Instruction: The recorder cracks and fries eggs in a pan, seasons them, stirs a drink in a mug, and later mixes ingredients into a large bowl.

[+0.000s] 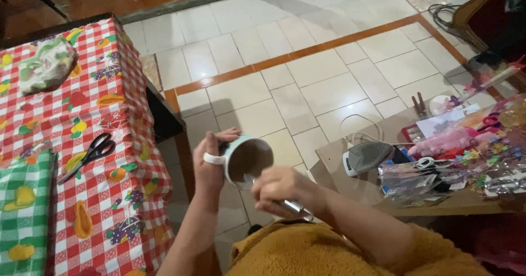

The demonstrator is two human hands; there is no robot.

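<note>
My left hand holds a white mug tipped on its side, thumb through the handle, its dark inside facing me. My right hand is closed on a metal tool, its tip reaching into the mug's mouth. Both hands hover above the tiled floor, between two tables. My mustard-yellow sleeve covers the right forearm.
A table with a red checked cloth stands at left, with black scissors, a green checked cloth and a folded fabric bundle on it. A low brown table at right holds an iron and colourful craft clutter.
</note>
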